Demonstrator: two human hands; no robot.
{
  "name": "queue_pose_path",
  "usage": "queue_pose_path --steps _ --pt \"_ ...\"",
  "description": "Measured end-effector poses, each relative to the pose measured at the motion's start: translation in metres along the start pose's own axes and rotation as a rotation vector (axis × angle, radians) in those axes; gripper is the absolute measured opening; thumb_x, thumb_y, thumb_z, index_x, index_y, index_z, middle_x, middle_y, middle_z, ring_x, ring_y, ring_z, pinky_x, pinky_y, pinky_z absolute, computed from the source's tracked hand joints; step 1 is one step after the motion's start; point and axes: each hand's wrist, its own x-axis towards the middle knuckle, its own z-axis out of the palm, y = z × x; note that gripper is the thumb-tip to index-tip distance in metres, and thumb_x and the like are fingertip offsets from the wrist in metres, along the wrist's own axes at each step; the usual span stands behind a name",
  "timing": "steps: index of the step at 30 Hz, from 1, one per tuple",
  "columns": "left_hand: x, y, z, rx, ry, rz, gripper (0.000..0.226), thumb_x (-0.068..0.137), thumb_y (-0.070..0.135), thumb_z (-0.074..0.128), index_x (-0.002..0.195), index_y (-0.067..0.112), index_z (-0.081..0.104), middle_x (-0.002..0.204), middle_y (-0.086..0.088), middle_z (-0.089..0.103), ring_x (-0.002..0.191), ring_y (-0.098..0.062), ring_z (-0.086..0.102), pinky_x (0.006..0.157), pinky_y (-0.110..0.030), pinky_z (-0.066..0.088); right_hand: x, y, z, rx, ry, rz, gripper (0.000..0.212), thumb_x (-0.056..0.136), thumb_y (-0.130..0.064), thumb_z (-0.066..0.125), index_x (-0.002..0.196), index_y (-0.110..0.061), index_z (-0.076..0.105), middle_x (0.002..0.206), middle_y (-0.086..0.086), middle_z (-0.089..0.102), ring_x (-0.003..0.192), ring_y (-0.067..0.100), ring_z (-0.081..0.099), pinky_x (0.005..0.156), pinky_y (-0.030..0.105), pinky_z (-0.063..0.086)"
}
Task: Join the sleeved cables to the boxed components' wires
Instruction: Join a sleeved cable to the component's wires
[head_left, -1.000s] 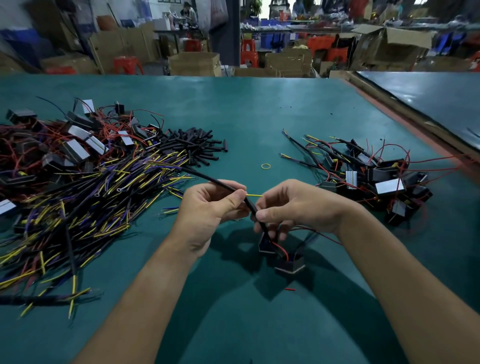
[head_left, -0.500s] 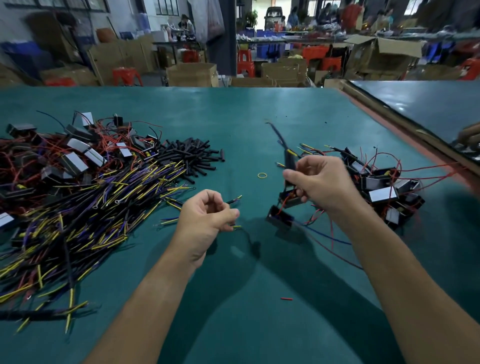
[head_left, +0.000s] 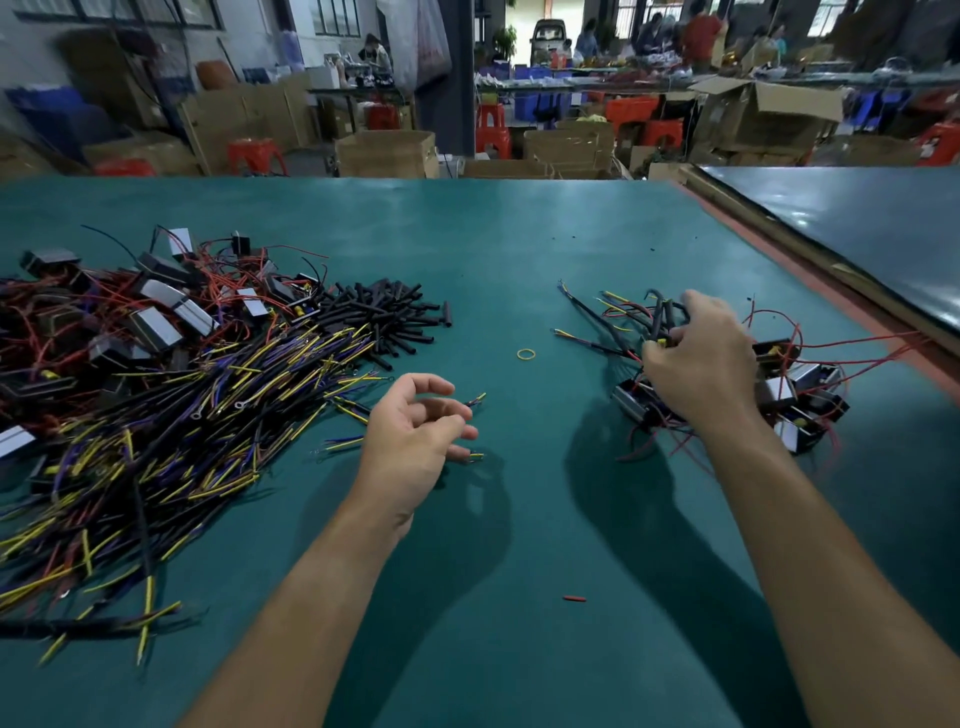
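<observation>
Green tabletop (head_left: 519, 249): the right hand (head_left: 696, 358) has carried the joined cable (head_left: 662, 317) across and lowered it onto the finished pile (head_left: 779, 389), fingers still curled round it. The left hand (head_left: 415, 436) has loosened, holding nothing, beside the loose cables (head_left: 208, 415). Next pair due, I'd say.

a factory assembly workshop. left of the left hand's fingers (head_left: 426, 380), sleeved cables (head_left: 208, 415), boxed components (head_left: 156, 327) and cut black sleeving (head_left: 384, 317) lie heaped in bulk on a broad green worktable (head_left: 519, 244). joined units (head_left: 800, 395) pile up under the right hand's fingers (head_left: 698, 306). far beyond those fingers stand cardboard cartons (head_left: 387, 153), red plastic stools (head_left: 491, 130), blue crates (head_left: 535, 106) and other workers (head_left: 701, 34) at long benches (head_left: 571, 85).
</observation>
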Motion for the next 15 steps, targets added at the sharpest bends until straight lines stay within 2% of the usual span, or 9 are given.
queue_pose_path --steps 2,5,6,8,11,13,15 --pt "-0.002 0.001 0.000 0.020 0.017 0.005 0.023 0.087 -0.011 0.055 0.095 0.011 0.053 0.076 -0.005 0.062 0.063 -0.013 0.063 0.052 -0.022 0.052 -0.007 -0.010 -0.002 0.029 -0.063 -0.104 0.029 0.083 -0.013 0.065 0.112 -0.007 0.067 0.115 0.010 0.064 0.108 0.031 0.058 0.091 0.033 0.041" --pt "-0.001 0.000 0.002 0.048 0.052 0.019 0.026 0.081 -0.010 0.063 0.092 0.012 0.053 0.078 -0.007 0.059 0.059 -0.007 0.057 0.050 -0.020 0.050 -0.024 -0.028 -0.005 0.159 -0.182 -0.236 0.022 0.084 -0.016 0.066 0.105 -0.017 0.073 0.106 -0.001 0.072 0.104 0.021 0.063 0.090 0.027 0.043" --pt "-0.001 -0.001 0.002 0.068 0.064 0.031 0.027 0.079 -0.008 0.066 0.091 0.012 0.054 0.078 -0.007 0.058 0.058 -0.007 0.055 0.052 -0.023 0.052 -0.031 -0.034 -0.004 0.179 -0.242 -0.290 0.020 0.085 -0.018 0.067 0.104 -0.018 0.074 0.104 -0.003 0.072 0.104 0.019 0.064 0.092 0.027 0.044" --pt "-0.001 -0.002 0.002 0.107 0.082 0.053 0.027 0.073 0.005 0.073 0.089 0.015 0.054 0.077 -0.005 0.057 0.061 -0.012 0.054 0.061 -0.034 0.053 -0.046 -0.043 0.002 0.104 -0.416 -0.436 0.023 0.086 -0.023 0.068 0.109 -0.020 0.072 0.112 -0.002 0.070 0.112 0.020 0.059 0.100 0.028 0.039" --pt "-0.001 -0.004 0.002 0.182 0.134 0.102 0.026 0.065 0.025 0.070 0.082 0.018 0.052 0.072 0.001 0.055 0.062 -0.015 0.053 0.066 -0.045 0.054 -0.067 -0.052 0.021 -0.045 -0.608 -0.615 0.039 0.089 -0.031 0.064 0.125 -0.019 0.061 0.130 0.003 0.058 0.124 0.024 0.047 0.106 0.025 0.028" --pt "0.000 -0.003 0.001 0.224 0.178 0.163 0.023 0.068 0.029 0.069 0.071 0.018 0.049 0.061 0.005 0.051 0.057 -0.019 0.049 0.062 -0.049 0.052 -0.077 -0.055 0.029 -0.070 -0.666 -0.598 0.053 0.090 -0.035 0.061 0.139 -0.020 0.048 0.144 0.006 0.041 0.134 0.025 0.034 0.113 0.033 0.028" --pt "0.002 -0.002 -0.002 0.260 0.213 0.187 0.027 0.075 0.030 0.065 0.064 0.012 0.048 0.057 0.000 0.051 0.058 -0.034 0.053 0.063 -0.053 0.053 -0.084 -0.055 0.034 -0.069 -0.689 -0.587 0.061 0.090 -0.037 0.057 0.145 -0.021 0.037 0.151 0.006 0.028 0.141 0.025 0.023 0.115 0.043 0.028"
